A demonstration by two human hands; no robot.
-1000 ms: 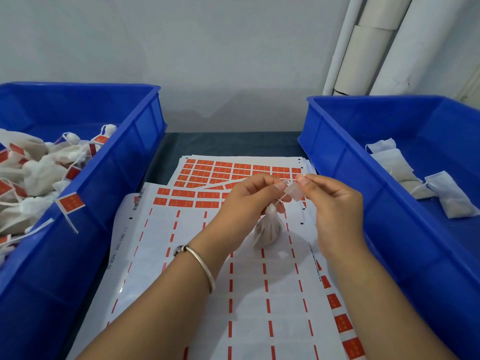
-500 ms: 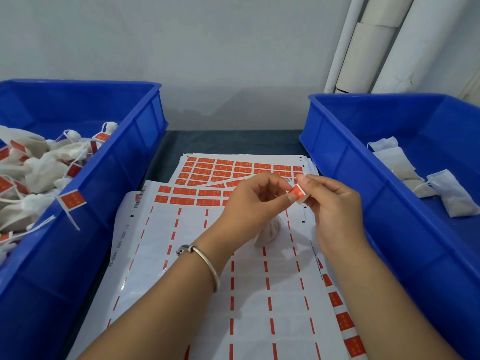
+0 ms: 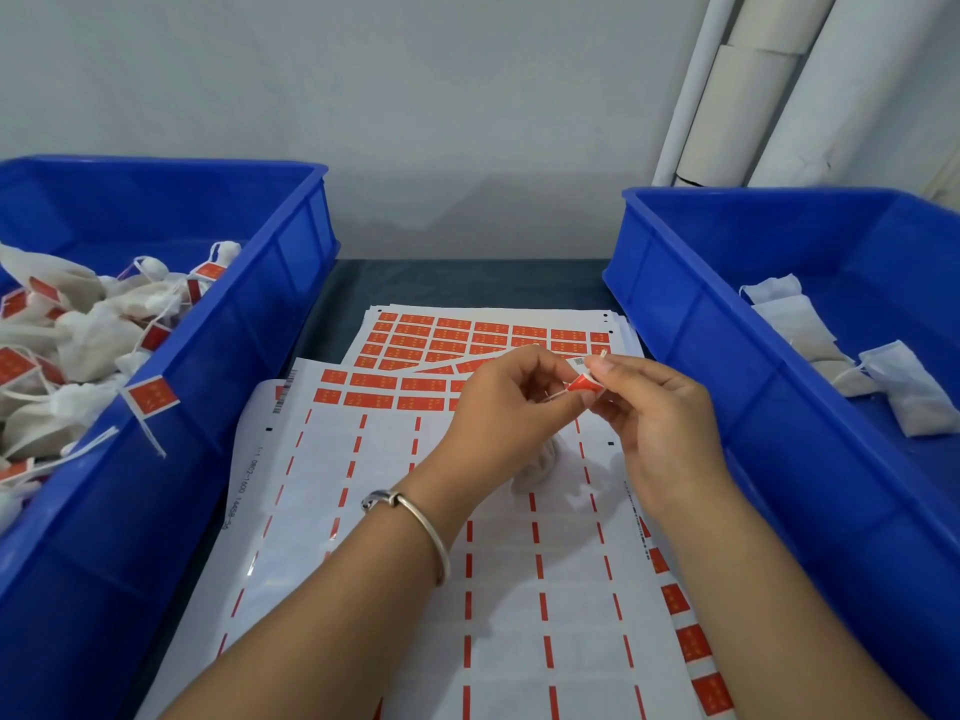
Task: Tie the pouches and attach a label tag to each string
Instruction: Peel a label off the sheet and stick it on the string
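Note:
My left hand (image 3: 498, 407) and my right hand (image 3: 660, 407) meet above the sticker sheets. Between their fingertips is a small red label tag (image 3: 584, 384), folded around the thin white string of a pouch. The white pouch (image 3: 537, 467) hangs below the hands, mostly hidden behind my left hand. My left thumb and forefinger pinch the string just left of the tag. My right thumb and forefinger press on the tag itself.
A blue bin (image 3: 270, 324) on the left holds several tied pouches with red tags. A blue bin (image 3: 691, 314) on the right holds a few untied white pouches (image 3: 904, 392). Sheets of red label stickers (image 3: 467, 335) lie between the bins. White pipes stand behind at the right.
The pouch has swung lower behind my left hand. The tag, white side up a second ago, now shows red and is folded over the string between both hands.

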